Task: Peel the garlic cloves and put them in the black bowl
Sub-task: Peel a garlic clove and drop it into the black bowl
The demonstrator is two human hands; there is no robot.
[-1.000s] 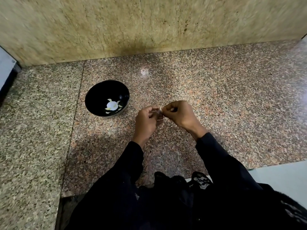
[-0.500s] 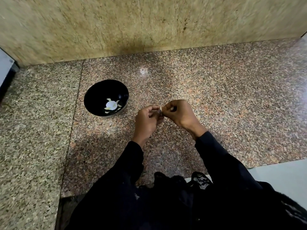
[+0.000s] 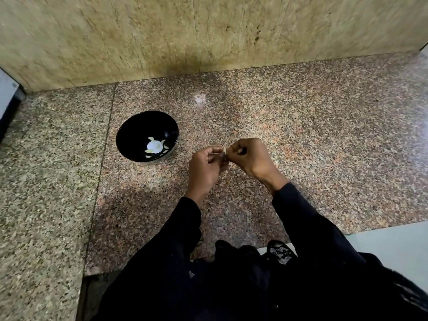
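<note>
Hands: left hand (image 3: 203,166) and right hand (image 3: 251,156) pinch one garlic clove (image 3: 224,150) mid-frame, for peeling.
Bowl: black bowl (image 3: 129,133) just left, within reach.

One bowl (image 3: 129,135) sits on the counter (image 3: 301,135), with about five pale cloves (image 3: 154,146) inside. Two hands (image 3: 203,169) share one clove (image 3: 224,150).

Home kitchen: speckled granite counter (image 3: 301,126), stained stone backsplash (image 3: 162,38), food-prep bowl (image 3: 129,126).

A pale garlic clove (image 3: 224,150) is pinched above the counter; peeled cloves (image 3: 154,146) lie in the black bowl (image 3: 129,133).
</note>
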